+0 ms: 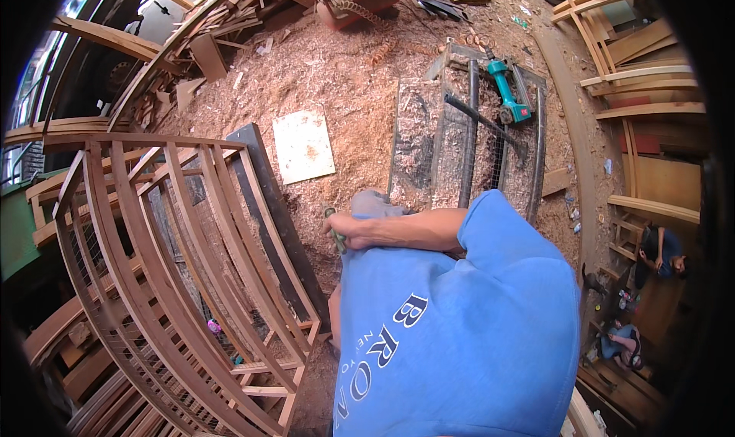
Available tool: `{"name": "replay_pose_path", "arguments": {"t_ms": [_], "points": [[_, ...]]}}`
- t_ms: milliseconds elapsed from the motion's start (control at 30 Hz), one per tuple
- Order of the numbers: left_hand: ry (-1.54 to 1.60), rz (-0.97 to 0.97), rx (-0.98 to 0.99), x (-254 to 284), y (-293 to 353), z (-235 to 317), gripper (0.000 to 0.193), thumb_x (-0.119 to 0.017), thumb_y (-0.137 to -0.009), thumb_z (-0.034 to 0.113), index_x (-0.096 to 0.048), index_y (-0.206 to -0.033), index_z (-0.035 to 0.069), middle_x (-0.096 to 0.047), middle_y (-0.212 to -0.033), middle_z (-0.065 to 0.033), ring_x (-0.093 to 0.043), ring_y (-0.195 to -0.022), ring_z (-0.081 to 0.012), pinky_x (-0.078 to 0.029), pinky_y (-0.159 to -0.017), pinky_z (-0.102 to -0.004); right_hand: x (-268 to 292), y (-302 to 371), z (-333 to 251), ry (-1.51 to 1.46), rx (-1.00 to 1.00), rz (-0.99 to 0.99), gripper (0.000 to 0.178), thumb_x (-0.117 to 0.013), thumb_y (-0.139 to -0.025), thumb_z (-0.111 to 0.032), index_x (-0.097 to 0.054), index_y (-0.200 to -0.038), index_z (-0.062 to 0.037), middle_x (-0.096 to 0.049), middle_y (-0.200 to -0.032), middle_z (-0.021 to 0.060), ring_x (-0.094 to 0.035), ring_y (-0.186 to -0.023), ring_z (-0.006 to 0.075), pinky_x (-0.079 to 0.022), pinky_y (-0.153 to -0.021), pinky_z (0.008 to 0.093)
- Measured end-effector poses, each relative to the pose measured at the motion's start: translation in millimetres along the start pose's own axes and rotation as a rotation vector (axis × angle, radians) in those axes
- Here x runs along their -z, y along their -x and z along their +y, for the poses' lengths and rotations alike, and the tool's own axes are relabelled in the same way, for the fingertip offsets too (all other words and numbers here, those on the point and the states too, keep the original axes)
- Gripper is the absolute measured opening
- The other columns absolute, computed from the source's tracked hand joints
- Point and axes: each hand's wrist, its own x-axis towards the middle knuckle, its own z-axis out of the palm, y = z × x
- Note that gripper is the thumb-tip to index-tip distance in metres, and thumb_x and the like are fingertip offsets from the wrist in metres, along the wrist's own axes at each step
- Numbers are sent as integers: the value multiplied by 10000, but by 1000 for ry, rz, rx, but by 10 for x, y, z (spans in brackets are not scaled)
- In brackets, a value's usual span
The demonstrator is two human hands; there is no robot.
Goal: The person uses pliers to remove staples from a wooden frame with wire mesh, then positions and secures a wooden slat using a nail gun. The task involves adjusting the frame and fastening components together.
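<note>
My right hand [346,229] is at the end of my bare forearm, which reaches leftward across the front of my blue shirt. Its fingers are wrapped round a short, olive-green, rod-like thing [330,213] whose ends stick out above and below the fist; its kind is not clear. Just beside the wrist, a grey cloth-covered knee [374,204] shows. Of my left arm only a strip of skin [334,311] appears at the shirt's left edge, and the left hand is out of sight. Beyond the right hand, a pale square board [304,146] lies on the shavings.
On my left stands a slatted wooden frame [145,230], with a dark beam [279,223] along its side. Ahead right, a teal power tool [507,92] rests on a low stand with dark bars [468,131]. Wood shavings cover the floor [344,77]. Two people [660,252] are far right.
</note>
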Motion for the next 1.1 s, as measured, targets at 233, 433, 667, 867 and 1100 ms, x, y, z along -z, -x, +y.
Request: {"name": "replay_pose_path", "arguments": {"t_ms": [233,433,667,867,1100], "points": [[555,164,224,-510,-358,-1407,402,-640,-996,265,-634,-1232,-61,-730,-1115,-172,-712,-1000,-248,-556,-839,-333,687,112,-212,478,576,233,657,-719,-834,-167,-393,-1375,15,-513,-1016,131,-513,-759,171,-480,-634,359],[248,43,280,-955,-342,-2613,345,-652,-981,188,-660,-1222,-58,-728,-1109,-148,-690,-1016,-222,-537,-888,-340,1582,-637,-328,561,491,1061,999,-736,-807,-242,-141,-1582,-35,-452,-1304,266,-532,-1197,370,-474,-999,490],[368,64,245,-785,28,-2477,316,-655,-979,176,-670,-1206,-45,-720,-1094,-135,-678,-980,-209,-529,-892,-342,2294,-1228,-119,775,248,1144,1146,-793,-808,-352,-7,-1604,-104,-264,-1545,323,-319,-1412,508,-278,-1183,551],[478,74,236,-496,-217,-1977,280,-607,-1012,150,-647,-1226,-27,-701,-1111,-127,-686,-943,-211,-543,-850,-311,1942,-917,-174,748,512,1210,697,-707,-881,-299,-428,-1463,-34,-472,-1454,258,-498,-1329,376,-397,-1136,498],[653,375,-137,261,-460,-488,264,-577,-1040,151,-635,-1211,-43,-694,-1051,-97,-670,-926,-172,-551,-844,-294,2597,332,-1188,-634,1246,979,339,-549,-1036,-305,-578,-1136,17,-663,-897,152,-682,-709,211,-618,-631,360]]}}
